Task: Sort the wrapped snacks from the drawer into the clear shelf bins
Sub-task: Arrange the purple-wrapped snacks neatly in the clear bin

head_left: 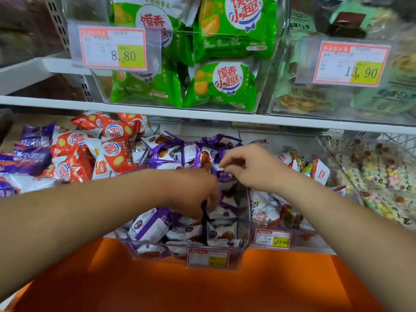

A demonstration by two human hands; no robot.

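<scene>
Waffle packets [221, 233] nearly fill your clear bin [135, 247]; right hand [254, 170] pinches one, left hand [193, 188] digs in, grip unseen; mixed heap [74, 152] left to sort.

Two bare forearms are filling the near part of the view. The left forearm [78, 212] is coming in from the near left edge, looking thick and rounded close to the camera and tapering toward the wrist. The right forearm [337, 221] is coming in from the near right corner, likewise broad near the lens and narrowing farther off. Both are showing uncovered skin from the frame edge to the hands. The left hand [194, 191] is showing its smooth back and knuckles, with its fingertips mostly hidden. The right hand [252, 170] is showing its back, thumb and fingers [229, 157], all slightly blurred, so the nails are looking too soft to make out.
</scene>
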